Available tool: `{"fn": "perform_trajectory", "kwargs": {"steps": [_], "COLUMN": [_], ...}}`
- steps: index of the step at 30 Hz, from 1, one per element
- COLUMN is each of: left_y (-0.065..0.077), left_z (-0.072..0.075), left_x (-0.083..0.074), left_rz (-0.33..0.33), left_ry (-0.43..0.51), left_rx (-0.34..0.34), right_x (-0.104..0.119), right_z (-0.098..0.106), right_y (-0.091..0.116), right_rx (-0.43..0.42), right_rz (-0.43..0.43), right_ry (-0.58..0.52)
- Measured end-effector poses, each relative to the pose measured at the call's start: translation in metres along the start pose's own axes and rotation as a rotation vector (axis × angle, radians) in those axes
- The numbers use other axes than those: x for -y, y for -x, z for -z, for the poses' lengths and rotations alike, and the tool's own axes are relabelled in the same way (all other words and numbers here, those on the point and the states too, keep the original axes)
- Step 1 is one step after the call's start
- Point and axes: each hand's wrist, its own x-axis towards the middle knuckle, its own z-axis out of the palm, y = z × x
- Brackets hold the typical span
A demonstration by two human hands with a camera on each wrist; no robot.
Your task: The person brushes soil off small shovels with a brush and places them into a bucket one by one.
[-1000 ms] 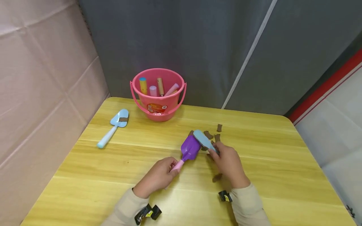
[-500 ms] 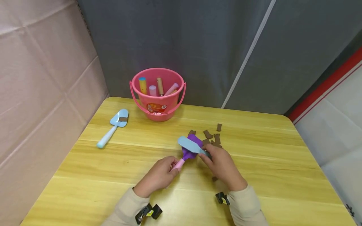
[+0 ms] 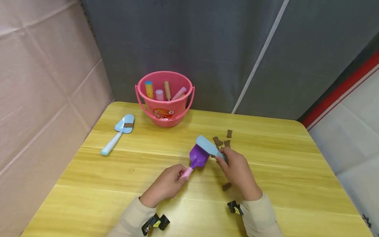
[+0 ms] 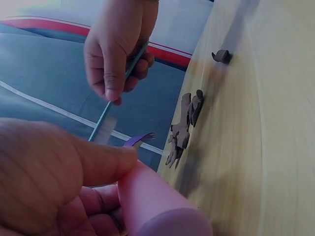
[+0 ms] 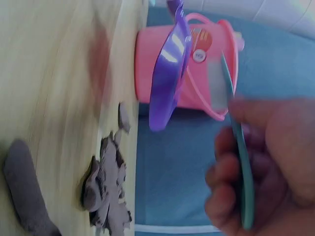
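My left hand [image 3: 165, 182] grips the pink handle of a purple toy shovel [image 3: 197, 157], its blade raised a little off the table in the right wrist view. A light-blue brush [image 3: 207, 145] with pale bristles is held by my right hand [image 3: 240, 169]; its head lies over the far edge of the shovel blade in the head view. What is inside the blade cannot be made out. Several brown clay-like scraps [image 3: 217, 141] lie on the table just right of the shovel, partly hidden by the right hand. Another brown scrap [image 3: 226, 186] lies nearer, by the right wrist.
Behind the hands stands a pink bucket [image 3: 165, 123] with several tool handles sticking up. To its left a light-blue toy trowel [image 3: 112, 142] lies on the wooden table [image 3: 88, 194], a brown strip [image 3: 128, 125] on its blade. A grey curtain [image 3: 201, 49] closes off the back.
The right hand swung the brush left across the shovel blade, then back right and away to its far edge. A brown scrap beyond the shovel is no longer visible. The left hand stays put.
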Motion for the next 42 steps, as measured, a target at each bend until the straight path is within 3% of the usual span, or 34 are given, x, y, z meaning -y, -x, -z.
{"fn": "perform_trajectory", "kwargs": {"steps": [3, 5, 8, 14, 16, 22, 26, 32, 35, 39, 42], "left_y": [-0.001, -0.001, -0.001, 0.001, 0.001, 0.002, 0.002, 0.001, 0.001, 0.001, 0.002], "left_z": [0.0, 0.0, 0.0, -0.001, -0.001, -0.001, 0.0, 0.0, 0.0, 0.001, 0.001], "left_x": [0.0, 0.0, 0.0, 0.0, 0.0, -0.002, -0.002, -0.002, -0.002, -0.004, -0.005], "left_rz": [-0.015, -0.022, -0.022, -0.038, -0.039, -0.038, -0.024, -0.01, -0.008, -0.01, -0.013], "left_ry": [-0.02, -0.035, -0.043, -0.064, -0.062, -0.053, -0.054, -0.065, -0.064, -0.057, -0.054], "left_rx": [-0.009, -0.016, -0.02, -0.037, -0.038, -0.034, -0.025, -0.013, -0.021, -0.026, -0.026], "right_x": [0.006, 0.006, 0.001, -0.006, -0.003, 0.006, -0.001, -0.011, -0.005, 0.004, 0.004], "right_z": [-0.002, -0.003, -0.005, 0.0, 0.002, 0.002, -0.004, -0.001, 0.003, 0.002, -0.001], "right_y": [0.001, 0.001, 0.0, 0.001, 0.002, 0.002, 0.0, 0.0, 0.001, 0.003, 0.003], "right_rx": [0.076, 0.1, 0.074, -0.057, -0.044, 0.123, 0.119, -0.033, -0.031, 0.05, 0.099], "right_rz": [0.106, 0.112, 0.054, -0.073, -0.041, 0.126, 0.059, -0.077, -0.018, 0.133, 0.159], "right_ry": [-0.005, -0.005, 0.014, 0.088, 0.072, -0.015, -0.025, 0.044, 0.017, -0.028, -0.038]}}
